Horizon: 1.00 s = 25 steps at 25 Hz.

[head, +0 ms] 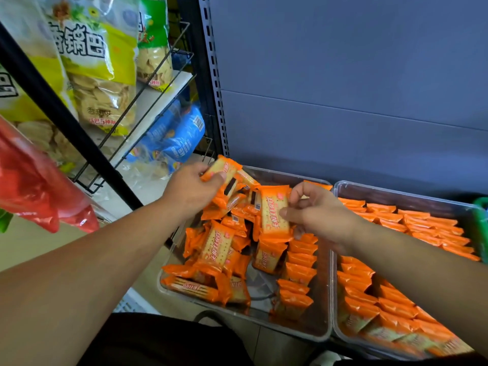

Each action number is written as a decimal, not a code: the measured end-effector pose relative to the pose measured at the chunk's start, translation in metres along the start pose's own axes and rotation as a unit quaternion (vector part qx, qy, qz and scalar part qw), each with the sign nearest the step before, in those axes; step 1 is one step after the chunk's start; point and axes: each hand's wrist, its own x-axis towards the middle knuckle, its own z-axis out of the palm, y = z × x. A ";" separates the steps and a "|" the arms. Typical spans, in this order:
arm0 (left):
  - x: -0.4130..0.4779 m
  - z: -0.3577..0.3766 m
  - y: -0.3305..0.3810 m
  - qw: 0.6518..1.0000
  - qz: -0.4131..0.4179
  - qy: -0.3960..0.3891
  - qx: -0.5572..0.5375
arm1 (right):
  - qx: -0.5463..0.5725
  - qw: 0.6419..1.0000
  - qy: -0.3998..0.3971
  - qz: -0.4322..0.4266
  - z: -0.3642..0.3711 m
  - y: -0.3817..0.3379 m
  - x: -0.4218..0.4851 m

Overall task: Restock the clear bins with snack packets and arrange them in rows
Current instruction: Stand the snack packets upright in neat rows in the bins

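My left grip (190,190) pinches glossy orange packet (222,168); right grip (318,213) pinches second packet (272,215) above clear plastic bin (325,291); neighbouring bin (409,196) rowed; grey shelf panel (343,88) behind.

Upper left, printed large on the yellow-green bag (97,75): "锅巴"; lower on the same bag, "香葱味" and "5". Centre, along the orange packet (273,215): ending "饼干", otherwise not legible.

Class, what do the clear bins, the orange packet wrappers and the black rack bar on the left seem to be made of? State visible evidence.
Bins: rigid clear plastic, glossy; contents show through the walls.
Orange wrappers: thin plastic film, likely; shiny, crinkled, crimped ends.
Black rack bar: probably painted metal; straight, smooth, dull sheen.
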 end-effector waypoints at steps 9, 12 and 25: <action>-0.011 -0.010 0.015 0.999 0.015 0.004 0.041 | -0.089 0.995 -0.048 -0.023 0.014 0.000 -0.013; -0.020 -0.023 0.033 0.999 0.040 -0.022 0.008 | -0.190 0.977 -0.068 -0.073 0.019 0.011 -0.012; -0.027 -0.023 0.016 0.953 -0.071 -0.279 -0.099 | -0.624 0.777 -0.056 -0.063 0.037 0.044 0.002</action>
